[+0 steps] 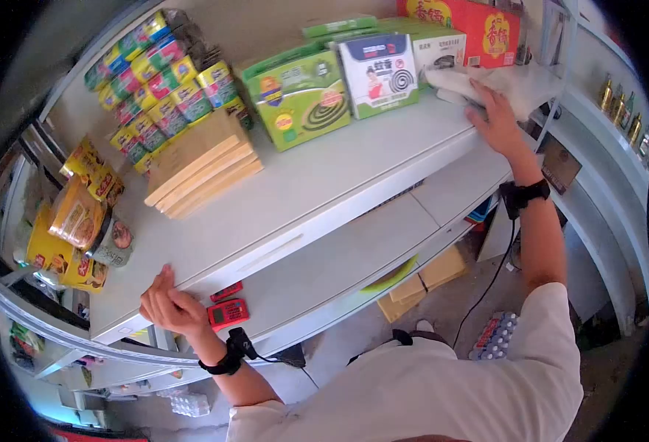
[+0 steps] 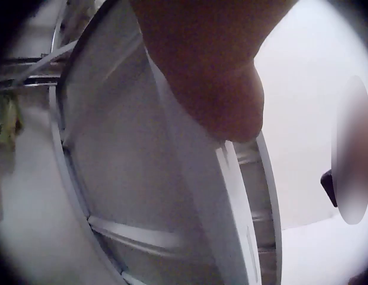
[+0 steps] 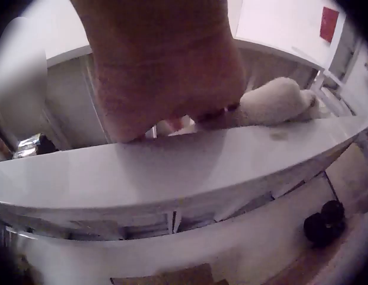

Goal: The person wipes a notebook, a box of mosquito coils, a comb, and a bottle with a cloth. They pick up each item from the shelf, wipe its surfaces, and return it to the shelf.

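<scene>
My right hand (image 1: pixel 497 121) lies on a white cloth (image 1: pixel 522 92) at the right end of the white shelf (image 1: pixel 302 177), its fingers extended over the fabric. In the right wrist view the cloth (image 3: pixel 276 102) bulges out beside the palm, and the fingertips are mostly hidden behind the hand. At the shelf's front left corner, my left hand (image 1: pixel 173 303) rests on the edge with loosely bent fingers and holds nothing. The left wrist view shows only part of that hand (image 2: pixel 213 77) over the shelf edge, dark and blurred.
Green mosquito coil boxes (image 1: pixel 302 99), a white coil box (image 1: pixel 378 74) and a red carton (image 1: pixel 486 33) line the back. Brown envelopes (image 1: pixel 203 166) lie before stacked colourful packs (image 1: pixel 158 92). Instant noodle tubs (image 1: pixel 74 214) stand left. A red device (image 1: pixel 228 314) sits on the lower shelf.
</scene>
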Motion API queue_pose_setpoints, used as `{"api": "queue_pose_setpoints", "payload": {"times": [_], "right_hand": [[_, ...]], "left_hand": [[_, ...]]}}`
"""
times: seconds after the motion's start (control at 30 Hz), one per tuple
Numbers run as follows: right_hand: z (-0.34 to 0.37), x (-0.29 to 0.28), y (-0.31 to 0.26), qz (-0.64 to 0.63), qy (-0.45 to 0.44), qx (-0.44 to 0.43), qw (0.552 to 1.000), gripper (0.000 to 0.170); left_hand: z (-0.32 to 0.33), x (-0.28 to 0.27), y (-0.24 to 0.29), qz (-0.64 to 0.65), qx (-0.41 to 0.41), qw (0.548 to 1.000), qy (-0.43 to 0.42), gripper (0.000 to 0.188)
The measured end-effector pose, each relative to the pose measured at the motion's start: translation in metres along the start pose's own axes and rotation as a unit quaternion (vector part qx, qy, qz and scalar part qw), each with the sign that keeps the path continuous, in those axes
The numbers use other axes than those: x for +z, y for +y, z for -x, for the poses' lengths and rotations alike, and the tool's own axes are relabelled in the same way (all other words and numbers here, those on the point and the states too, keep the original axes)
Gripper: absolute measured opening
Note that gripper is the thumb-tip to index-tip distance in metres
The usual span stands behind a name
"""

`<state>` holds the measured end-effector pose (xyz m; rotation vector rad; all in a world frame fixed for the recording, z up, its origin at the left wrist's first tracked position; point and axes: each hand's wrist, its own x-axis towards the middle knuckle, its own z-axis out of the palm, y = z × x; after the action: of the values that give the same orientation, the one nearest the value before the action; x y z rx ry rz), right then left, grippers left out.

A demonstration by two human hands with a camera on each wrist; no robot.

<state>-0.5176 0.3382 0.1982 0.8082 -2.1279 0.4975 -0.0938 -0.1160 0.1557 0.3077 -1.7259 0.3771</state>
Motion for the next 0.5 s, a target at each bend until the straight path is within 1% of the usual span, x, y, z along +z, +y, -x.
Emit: {"api": "queue_pose_setpoints", "payload": {"times": [0.1, 0.13, 0.2, 0.23, 0.27, 0.3, 0.37, 0.4, 0.43, 0.47, 0.5], "right_hand": [[-0.001, -0.021, -0.003, 0.139, -0.036, 0.058, 0.988, 0.055], [0.001, -0.026, 0.003, 0.134, -0.038, 0.051, 0.989, 0.054], [0.004, -0.029, 0.017, 0.118, -0.038, 0.036, 0.992, 0.052], [0.009, -0.029, 0.030, 0.086, -0.028, 0.003, 0.996, 0.052], [0.014, -0.028, 0.045, 0.053, -0.019, -0.030, 0.998, 0.052], [0.019, -0.028, 0.056, 0.019, -0.008, -0.065, 0.998, 0.052], [0.034, -0.044, 0.049, -0.024, -0.043, -0.049, 0.998, 0.055], [0.043, -0.054, 0.042, -0.042, -0.059, -0.042, 0.996, 0.056], [0.053, -0.060, 0.034, -0.078, -0.066, -0.055, 0.993, 0.056], [0.063, -0.066, 0.025, -0.112, -0.077, -0.070, 0.988, 0.056], [0.071, -0.072, 0.014, -0.180, -0.095, -0.099, 0.974, 0.054]], "left_hand": [[0.005, 0.002, 0.007, -0.023, -0.070, 0.997, -0.012, 0.033], [0.003, 0.003, 0.015, -0.027, -0.106, 0.994, -0.012, 0.034], [-0.003, 0.008, 0.021, -0.049, -0.117, 0.992, -0.011, 0.034], [-0.004, 0.007, 0.028, -0.064, -0.124, 0.990, -0.012, 0.034], [-0.003, 0.004, 0.038, -0.068, -0.151, 0.986, -0.030, 0.035], [0.000, 0.004, 0.055, -0.005, -0.194, 0.981, 0.002, 0.035], [0.007, 0.008, 0.101, 0.118, -0.272, 0.952, 0.072, 0.034], [0.000, 0.009, 0.148, 0.125, -0.284, 0.949, 0.061, 0.038], [0.011, 0.018, 0.180, 0.224, -0.279, 0.933, 0.029, 0.039], [0.023, 0.026, 0.213, 0.320, -0.273, 0.907, -0.003, 0.040], [0.015, 0.029, 0.260, 0.377, -0.244, 0.890, -0.080, 0.047]]}}
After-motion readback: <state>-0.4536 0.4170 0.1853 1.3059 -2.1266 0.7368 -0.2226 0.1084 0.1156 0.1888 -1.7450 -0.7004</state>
